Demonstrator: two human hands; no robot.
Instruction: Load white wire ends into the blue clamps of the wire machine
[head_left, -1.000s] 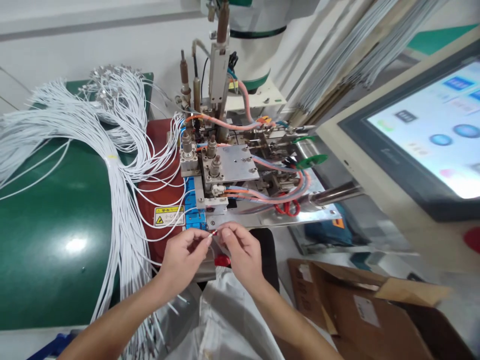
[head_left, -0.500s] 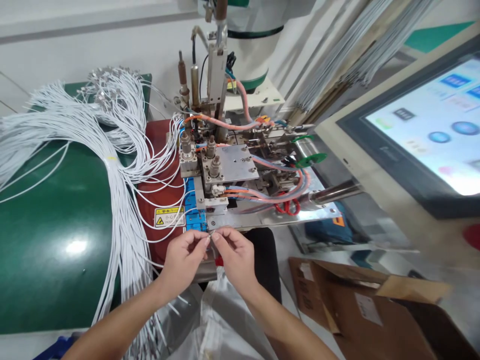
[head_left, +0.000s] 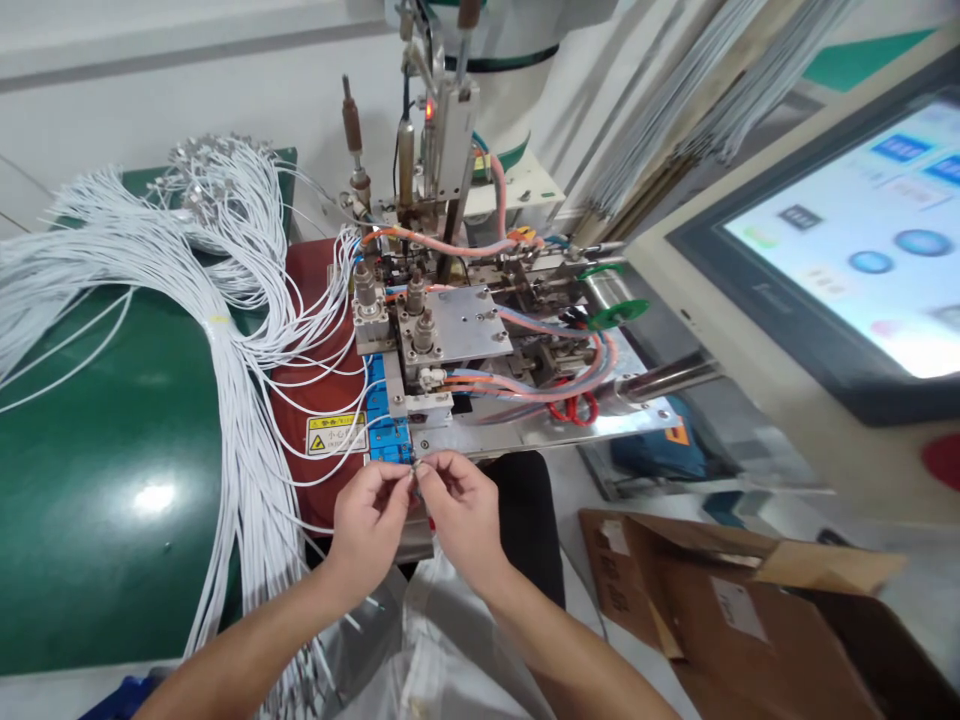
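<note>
My left hand (head_left: 369, 520) and my right hand (head_left: 463, 515) meet at the front edge of a bench machine. Both are closed in a pinch, fingertips almost touching. Something tiny, with a metallic glint, shows between them, too small to name. Just beyond the fingertips runs a row of blue fixture blocks (head_left: 388, 440), with thin white cables leading into it from the left. A large bundle of white cables (head_left: 232, 400) hangs over the table edge beside my left forearm. One loose cable passes behind my left wrist.
A green table (head_left: 112, 480) lies left, with metal-ended cables (head_left: 217, 180) at its back. A warning label (head_left: 336, 435) marks the red surface. Right are a wire spool (head_left: 611, 298), a touchscreen (head_left: 862, 240) and an open cardboard box (head_left: 720, 610). Hoses cross the machine.
The machine's upright head has shifted right and its brown-handled rod stands higher; a red light now shows on it. My hands keep their pinch, nearly in place. The view has shifted slightly.
</note>
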